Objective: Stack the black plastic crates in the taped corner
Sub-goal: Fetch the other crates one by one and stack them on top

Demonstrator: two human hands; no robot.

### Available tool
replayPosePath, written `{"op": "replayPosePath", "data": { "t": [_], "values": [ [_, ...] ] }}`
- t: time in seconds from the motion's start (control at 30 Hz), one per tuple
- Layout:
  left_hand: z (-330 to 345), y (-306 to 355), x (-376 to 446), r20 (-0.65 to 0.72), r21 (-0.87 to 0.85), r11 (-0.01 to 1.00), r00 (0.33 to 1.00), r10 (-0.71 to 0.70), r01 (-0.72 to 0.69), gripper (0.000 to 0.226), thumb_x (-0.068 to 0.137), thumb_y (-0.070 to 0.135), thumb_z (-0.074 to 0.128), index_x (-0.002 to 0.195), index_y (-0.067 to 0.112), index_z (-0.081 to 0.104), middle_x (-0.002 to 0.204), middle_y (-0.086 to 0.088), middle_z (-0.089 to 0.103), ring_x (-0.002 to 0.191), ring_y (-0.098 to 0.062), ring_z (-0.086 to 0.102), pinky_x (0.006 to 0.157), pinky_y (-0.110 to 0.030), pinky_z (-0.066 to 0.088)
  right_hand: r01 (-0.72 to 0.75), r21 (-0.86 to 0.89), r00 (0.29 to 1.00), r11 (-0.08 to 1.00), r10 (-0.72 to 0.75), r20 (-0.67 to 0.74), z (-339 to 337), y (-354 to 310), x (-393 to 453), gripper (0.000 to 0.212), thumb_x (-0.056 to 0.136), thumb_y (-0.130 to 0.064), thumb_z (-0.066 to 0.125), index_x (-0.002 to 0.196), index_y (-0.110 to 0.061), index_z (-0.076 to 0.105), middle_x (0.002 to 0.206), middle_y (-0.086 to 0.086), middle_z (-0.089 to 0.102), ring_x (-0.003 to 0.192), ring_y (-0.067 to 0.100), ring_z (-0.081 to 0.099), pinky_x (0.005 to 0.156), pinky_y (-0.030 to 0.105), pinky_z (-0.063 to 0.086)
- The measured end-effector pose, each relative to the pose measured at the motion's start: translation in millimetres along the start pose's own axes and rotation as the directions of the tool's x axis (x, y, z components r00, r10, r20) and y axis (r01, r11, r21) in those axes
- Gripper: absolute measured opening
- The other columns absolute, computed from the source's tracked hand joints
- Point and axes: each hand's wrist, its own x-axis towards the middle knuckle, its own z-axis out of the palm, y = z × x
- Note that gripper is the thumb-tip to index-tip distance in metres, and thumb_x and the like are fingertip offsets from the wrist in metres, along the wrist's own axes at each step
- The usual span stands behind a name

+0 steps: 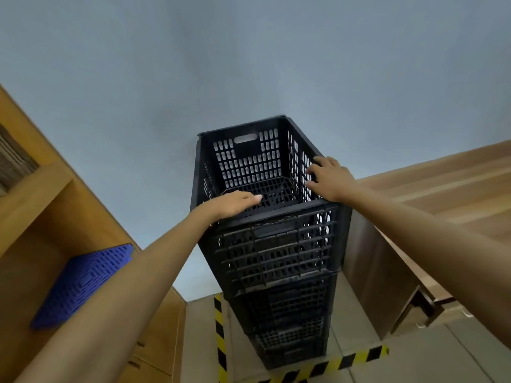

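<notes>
Pale blue-grey walls [249, 64] are seen meeting in a corner marked off on the floor by yellow-and-black striped tape [356, 357]. Inside that tape a tall stack of black perforated plastic crates [290, 313] is set, its top crate [271, 211] open and empty. The left hand [235, 203] is laid on the near rim, fingers relaxed. The right hand [330, 178] is curled over the right rim, gripping it. A blue perforated plastic panel [83, 283] is leaned in a wooden shelf unit [36, 194] at left
</notes>
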Motion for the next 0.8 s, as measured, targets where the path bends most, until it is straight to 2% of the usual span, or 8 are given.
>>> {"op": "replayPosePath", "data": {
  "t": [0.07,0.17,0.27,0.37,0.47,0.57,0.67,0.8],
  "values": [
    [14.1,35.5,-6.7,0.051,-0.064,0.997,0.998,0.044,-0.040,0.066,0.097,0.064,0.023,0.132,0.021,0.058,0.137,-0.001,0.057,0.125,-0.020,0.053,0.113,-0.042,0.034,0.060,0.018,0.998,0.998,-0.060,0.011,-2.8,0.0,-3.3,0.039,0.097,-0.040,0.044,0.128,-0.023,0.059,0.152,0.005,0.039,0.147,0.028,0.016,0.113,0.049,0.027],
    [43.4,83.9,-7.3,-0.011,0.064,0.997,0.999,0.052,-0.051,0.064,0.098,0.063,0.019,0.126,0.023,0.061,0.112,0.001,0.071,0.106,-0.019,0.063,0.098,-0.042,0.045,0.150,0.047,0.984,0.988,-0.154,0.086,-6.1,8.6,-4.7,0.037,0.100,-0.036,0.039,0.118,-0.020,0.067,0.135,0.003,0.060,0.146,0.027,0.021,0.119,0.043,0.020],
    [72.1,103.9,1.0,-0.317,0.559,0.828,0.934,0.164,0.045,0.039,0.104,0.034,0.027,0.131,0.020,0.051,0.097,-0.005,0.066,0.087,-0.029,0.063,0.060,-0.034,0.041,0.145,0.161,0.976,0.976,-0.168,0.141,-8.6,19.2,-9.3,0.038,0.102,-0.032,0.036,0.121,-0.020,0.066,0.135,0.000,0.060,0.150,0.025,0.004,0.118,0.041,0.018],
    [87.5,111.3,-6.7,-0.521,0.628,0.735,0.840,0.154,0.254,0.043,0.104,0.025,0.020,0.124,0.017,0.058,0.076,-0.002,0.055,0.062,-0.027,0.053,0.043,-0.026,0.022,0.171,0.215,0.968,0.961,-0.205,0.143,-10.4,22.5,-17.5,0.039,0.104,-0.028,0.031,0.125,-0.023,0.063,0.140,-0.002,0.057,0.150,0.021,-0.001,0.119,0.039,0.014],
    [95.1,108.9,0.8,-0.597,0.592,0.748,0.787,0.156,0.301,0.067,0.096,0.035,0.004,0.098,0.018,0.069,0.063,0.003,0.047,0.052,-0.023,0.043,0.041,-0.026,0.013,0.184,0.206,0.967,0.961,-0.215,0.137,-16.4,19.3,-23.1,0.042,0.105,-0.024,0.026,0.135,-0.018,0.055,0.136,0.006,0.060,0.148,0.025,0.015,0.120,0.035,0.005],
    [99.2,112.5,-0.2,-0.725,0.439,0.833,0.680,0.107,0.338,0.067,0.099,0.051,0.019,0.047,0.019,0.044,0.042,0.004,0.040,0.037,-0.023,0.047,0.037,-0.022,0.020,0.187,0.216,0.966,0.958,-0.219,0.137,-11.1,22.3,-18.8,0.044,0.104,-0.024,0.024,0.139,-0.016,0.050,0.128,0.009,0.064,0.145,0.028,0.024,0.121,0.037,0.000],
    [101.2,111.1,0.8,-0.703,0.366,0.871,0.711,0.026,0.329,0.070,0.100,0.055,0.023,0.044,0.019,0.043,0.044,0.001,0.052,0.045,-0.024,0.057,0.046,-0.032,0.046,0.170,0.230,0.964,0.958,-0.210,0.161,0.6,27.1,-8.9,0.047,0.100,-0.031,0.023,0.139,-0.020,0.047,0.130,0.010,0.063,0.149,0.026,0.013,0.122,0.047,0.010],
    [96.9,108.5,1.5,-0.706,0.333,0.875,0.708,-0.017,0.353,0.076,0.099,0.059,0.016,0.042,0.018,0.046,0.046,-0.001,0.056,0.051,-0.024,0.061,0.057,-0.039,0.054,0.188,0.224,0.959,0.956,-0.227,0.168,6.4,25.2,-6.4,0.050,0.099,-0.032,0.027,0.146,-0.018,0.038,0.137,0.012,0.057,0.149,0.029,0.011,0.121,0.049,0.015]
  ]
}}
